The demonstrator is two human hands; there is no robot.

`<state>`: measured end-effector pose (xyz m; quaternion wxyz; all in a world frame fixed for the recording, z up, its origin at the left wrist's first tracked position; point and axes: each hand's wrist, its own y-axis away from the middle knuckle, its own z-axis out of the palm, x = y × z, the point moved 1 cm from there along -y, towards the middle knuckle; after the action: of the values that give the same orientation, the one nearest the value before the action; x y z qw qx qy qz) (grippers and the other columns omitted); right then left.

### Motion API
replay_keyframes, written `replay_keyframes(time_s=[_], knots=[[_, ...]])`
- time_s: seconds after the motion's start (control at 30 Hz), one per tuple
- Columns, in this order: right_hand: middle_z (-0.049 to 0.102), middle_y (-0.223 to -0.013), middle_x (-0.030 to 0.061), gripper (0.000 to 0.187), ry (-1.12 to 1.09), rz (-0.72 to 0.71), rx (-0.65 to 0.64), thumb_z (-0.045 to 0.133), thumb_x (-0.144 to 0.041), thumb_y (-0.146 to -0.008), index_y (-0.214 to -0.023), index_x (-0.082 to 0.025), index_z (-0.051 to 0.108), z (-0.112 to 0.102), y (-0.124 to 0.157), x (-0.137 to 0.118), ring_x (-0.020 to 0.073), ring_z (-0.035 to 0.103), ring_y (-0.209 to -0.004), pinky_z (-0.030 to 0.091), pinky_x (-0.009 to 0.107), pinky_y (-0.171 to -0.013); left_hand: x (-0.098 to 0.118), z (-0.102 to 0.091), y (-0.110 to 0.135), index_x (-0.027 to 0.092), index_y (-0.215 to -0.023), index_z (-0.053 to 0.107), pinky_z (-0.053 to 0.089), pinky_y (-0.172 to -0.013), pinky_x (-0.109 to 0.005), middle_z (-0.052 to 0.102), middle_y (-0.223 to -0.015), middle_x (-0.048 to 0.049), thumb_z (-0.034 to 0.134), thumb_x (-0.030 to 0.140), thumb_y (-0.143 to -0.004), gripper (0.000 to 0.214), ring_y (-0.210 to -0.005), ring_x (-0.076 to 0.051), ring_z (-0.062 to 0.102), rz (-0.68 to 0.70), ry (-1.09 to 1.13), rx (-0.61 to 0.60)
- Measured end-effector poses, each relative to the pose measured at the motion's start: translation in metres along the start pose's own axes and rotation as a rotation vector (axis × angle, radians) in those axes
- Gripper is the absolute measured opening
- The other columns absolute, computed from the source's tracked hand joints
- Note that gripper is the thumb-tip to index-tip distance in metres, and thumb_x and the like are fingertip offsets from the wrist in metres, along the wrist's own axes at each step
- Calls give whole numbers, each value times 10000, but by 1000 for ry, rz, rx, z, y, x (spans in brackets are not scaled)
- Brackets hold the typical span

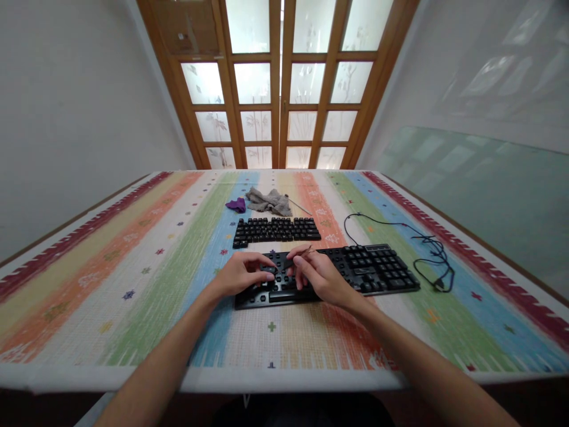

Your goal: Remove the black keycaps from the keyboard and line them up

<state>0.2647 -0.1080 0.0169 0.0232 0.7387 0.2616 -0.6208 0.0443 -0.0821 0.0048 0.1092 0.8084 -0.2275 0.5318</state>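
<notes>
A black keyboard [291,295] lies on the table before me, its left part mostly stripped of keycaps and its right part still capped. My left hand [246,273] rests over the stripped part. Its thumb and index finger close round a small dark piece that looks like a keycap [268,270]. My right hand [316,274] hovers over the keyboard's middle, fingers curled round a thin dark tool [310,249] whose kind I cannot make out. Behind the keyboard, the loose black keycaps [275,229] lie in rows.
A grey cloth [269,202], a smaller purple cloth [236,205] and a thin rod [300,206] lie behind the keycaps. The keyboard's cable [429,240] is coiled at the right. A striped tablecloth [146,284] covers the table; glass-paned doors [280,83] stand beyond.
</notes>
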Motion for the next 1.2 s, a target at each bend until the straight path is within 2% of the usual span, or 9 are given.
replay_keyframes(time_s=[0.13,0.23,0.3,0.43,0.53,0.7,1.2], knots=[[636,-725,17,347,23,-4,96,421,-497,-987,-1000,-172,543,-1,-1,2,105,568,-488,453,242,-496,3,5,-2,146,-910,727,443,-590,-254,680,-760,-38,756,334,-762,241,-639,-132,572,129,-116,151],[643,-726,20,349,42,2,146,414,-497,-991,-979,-173,544,-2,-2,5,102,571,-488,450,241,-499,5,2,-4,158,-925,701,477,-661,-280,678,-804,-37,730,323,-793,214,-699,-149,585,160,-140,250],[649,-735,22,346,36,9,164,415,-496,-990,-978,-175,544,-2,-2,7,101,572,-488,448,237,-496,4,-4,-7,174,-936,696,487,-693,-290,668,-845,-39,717,310,-809,188,-746,-160,588,194,-204,337],[647,-740,20,336,-7,21,168,430,-494,-984,-991,-178,545,-2,-1,11,100,569,-482,446,232,-485,-5,-24,-16,207,-900,715,488,-840,-347,621,-963,-51,724,265,-808,109,-929,-203,568,277,-482,491],[645,-743,20,331,-16,25,162,438,-489,-980,-1001,-178,549,-1,0,11,100,568,-481,451,234,-488,-16,-35,-24,215,-871,724,465,-912,-386,575,-912,-39,740,231,-794,80,-952,-215,541,274,-669,474],[637,-733,18,338,-34,23,155,444,-495,-974,-998,-174,548,-1,1,8,95,563,-472,448,232,-482,-27,-40,-32,208,-882,733,464,-898,-386,542,-936,-46,733,191,-791,93,-961,-223,515,264,-804,407],[628,-726,11,334,-79,29,145,476,-489,-962,-1007,-169,561,0,2,6,90,557,-472,442,223,-477,-38,-45,-40,218,-901,767,445,-918,-388,517,-924,-37,762,224,-772,130,-963,-218,499,178,-794,347]])
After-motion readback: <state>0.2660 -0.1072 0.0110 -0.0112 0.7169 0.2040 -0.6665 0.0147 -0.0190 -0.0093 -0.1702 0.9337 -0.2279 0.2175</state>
